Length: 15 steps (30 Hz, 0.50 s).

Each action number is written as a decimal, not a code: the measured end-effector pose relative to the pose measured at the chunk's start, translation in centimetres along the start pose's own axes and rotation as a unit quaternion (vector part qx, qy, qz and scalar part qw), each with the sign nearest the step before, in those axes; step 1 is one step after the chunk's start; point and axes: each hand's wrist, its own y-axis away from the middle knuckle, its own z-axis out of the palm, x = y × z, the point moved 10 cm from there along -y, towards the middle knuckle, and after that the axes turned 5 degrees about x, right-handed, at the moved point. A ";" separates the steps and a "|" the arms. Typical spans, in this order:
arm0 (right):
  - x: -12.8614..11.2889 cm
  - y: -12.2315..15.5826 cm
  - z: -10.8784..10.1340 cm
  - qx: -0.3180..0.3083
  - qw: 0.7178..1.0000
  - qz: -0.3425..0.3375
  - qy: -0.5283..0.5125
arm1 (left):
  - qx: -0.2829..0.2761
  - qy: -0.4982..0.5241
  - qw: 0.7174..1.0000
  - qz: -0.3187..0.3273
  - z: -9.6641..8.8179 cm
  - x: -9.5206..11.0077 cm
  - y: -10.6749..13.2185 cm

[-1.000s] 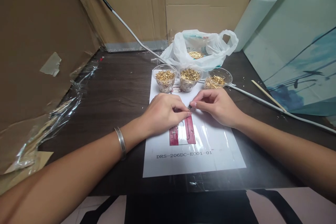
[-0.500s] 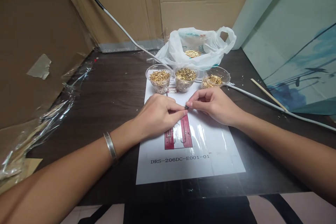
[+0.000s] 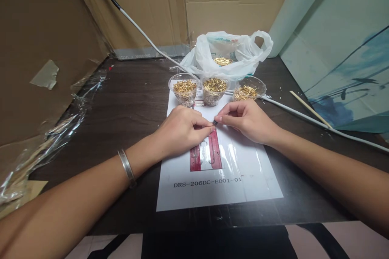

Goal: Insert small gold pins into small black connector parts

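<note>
Between my fingertips is a small black piece [image 3: 215,122], too small to name more exactly. My right hand [image 3: 244,121] pinches it between thumb and forefinger. The thumb and forefinger of my left hand [image 3: 187,131] are pressed together at its left side; whether they grip the same piece or something finer I cannot make out. Both hands are over a printed sheet [image 3: 219,194] with a red-and-white drawing [image 3: 215,151]. Just beyond them stand a left clear cup [image 3: 184,89], a middle cup [image 3: 214,90] and a right cup [image 3: 248,89], all holding small gold-coloured metal pins.
Behind the cups sits a white plastic bag [image 3: 200,58] with more gold pins inside. A white cable [image 3: 142,34] runs across the dark table [image 3: 127,97]. A thin wooden stick [image 3: 310,109] lies at the right. Cardboard [image 3: 136,12] walls the back and left.
Both hands stay together around the black piece, with almost no movement. The whole view has shifted slightly.
</note>
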 end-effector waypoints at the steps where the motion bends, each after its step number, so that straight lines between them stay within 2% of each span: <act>1: 0.0 0.0 0.0 0.002 1.000 -0.003 0.004 | 0.001 0.000 1.000 0.000 0.0 0.0 0.0; 15: 0.2 0.1 0.2 -0.003 0.999 -0.003 0.037 | 0.001 -0.001 1.000 0.000 -0.1 0.0 0.0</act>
